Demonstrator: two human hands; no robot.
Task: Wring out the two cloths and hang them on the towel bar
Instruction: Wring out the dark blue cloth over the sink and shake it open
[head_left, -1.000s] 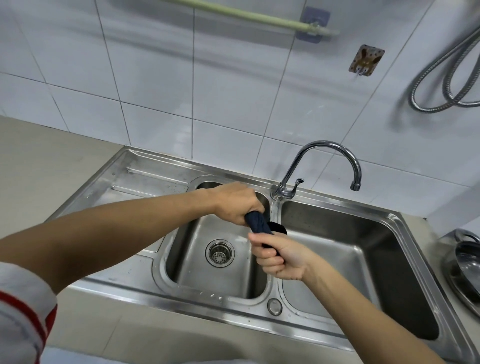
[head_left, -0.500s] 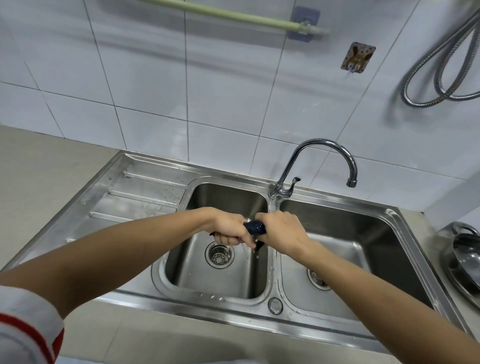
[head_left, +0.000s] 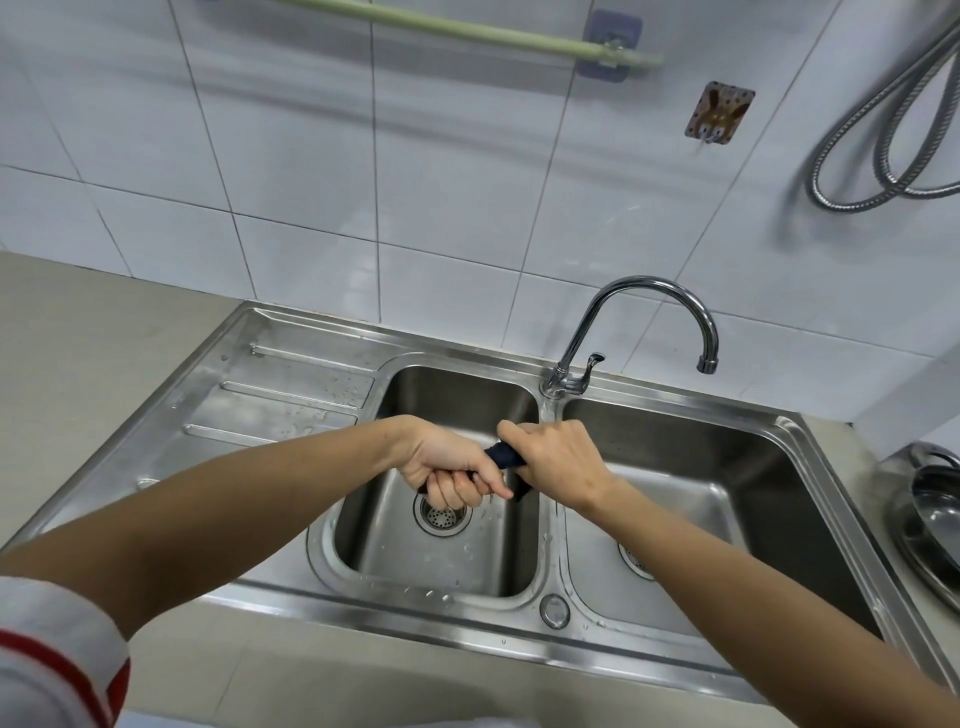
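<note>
A dark blue cloth (head_left: 505, 456) is twisted into a tight roll between my two hands, above the left basin of the steel double sink (head_left: 675, 410). My left hand (head_left: 447, 467) grips one end with the fingers curled under. My right hand (head_left: 558, 460) grips the other end, knuckles up, and a short tail of cloth hangs below it. Most of the cloth is hidden inside my fists. The pale green towel bar (head_left: 467, 31) runs along the tiled wall at the top, with nothing on it. I see only this one cloth.
A chrome tap (head_left: 644, 322) arches over the divider toward the right basin. The ribbed drainboard (head_left: 280, 400) lies left of the basins. Metal pans (head_left: 935, 525) sit on the counter at the right edge. A shower hose (head_left: 883, 145) hangs on the wall, beside a hook (head_left: 719, 111).
My hands went from one behind the other to side by side over the left basin, both still clenched on the cloth. Over the last half second they hardly moved.
</note>
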